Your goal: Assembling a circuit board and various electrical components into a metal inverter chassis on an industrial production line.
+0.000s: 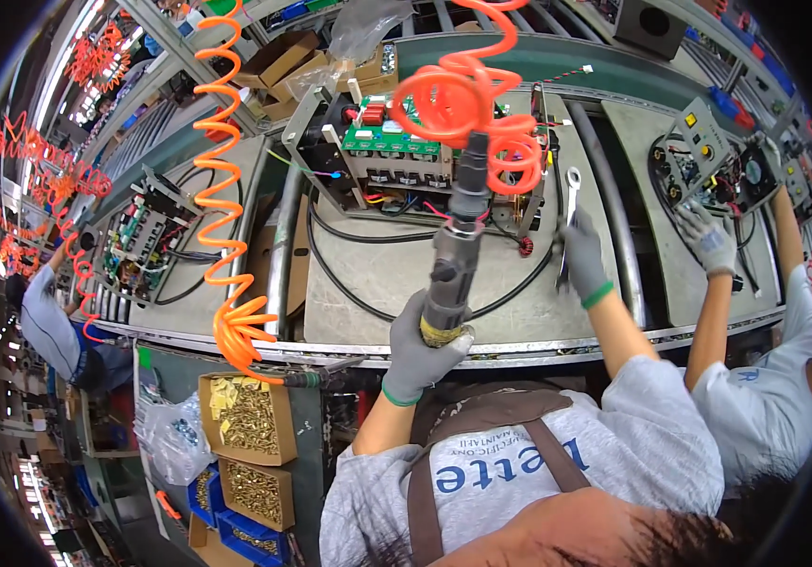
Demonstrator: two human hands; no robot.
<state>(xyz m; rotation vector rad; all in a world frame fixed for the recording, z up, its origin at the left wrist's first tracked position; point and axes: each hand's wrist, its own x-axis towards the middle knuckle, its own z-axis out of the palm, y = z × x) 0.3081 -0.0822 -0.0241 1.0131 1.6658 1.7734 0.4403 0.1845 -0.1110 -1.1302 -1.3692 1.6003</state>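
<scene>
Gloved in grey, my left hand (422,350) is wrapped round the lower body of a dark pneumatic screwdriver (455,265). The tool points away from me, its upper end at an orange coiled air hose (444,104). My right hand (583,253), also in a grey glove, is closed round a combination wrench (572,194) whose ring end sticks up past the fingers. Beyond both hands, a metal-framed machine chassis (415,170) with a green circuit board (392,142) stands on a pale work board (349,302). A black cable (325,274) loops in front of it. The screwdriver hides part of the chassis.
Cardboard boxes of brass screws (253,420) and blue bins (253,539) are at lower left. Another orange hose (222,189) hangs left of the chassis. A co-worker's gloved hand (708,241) is at a second chassis (699,142) on the right. Metal rollers (614,198) flank the board.
</scene>
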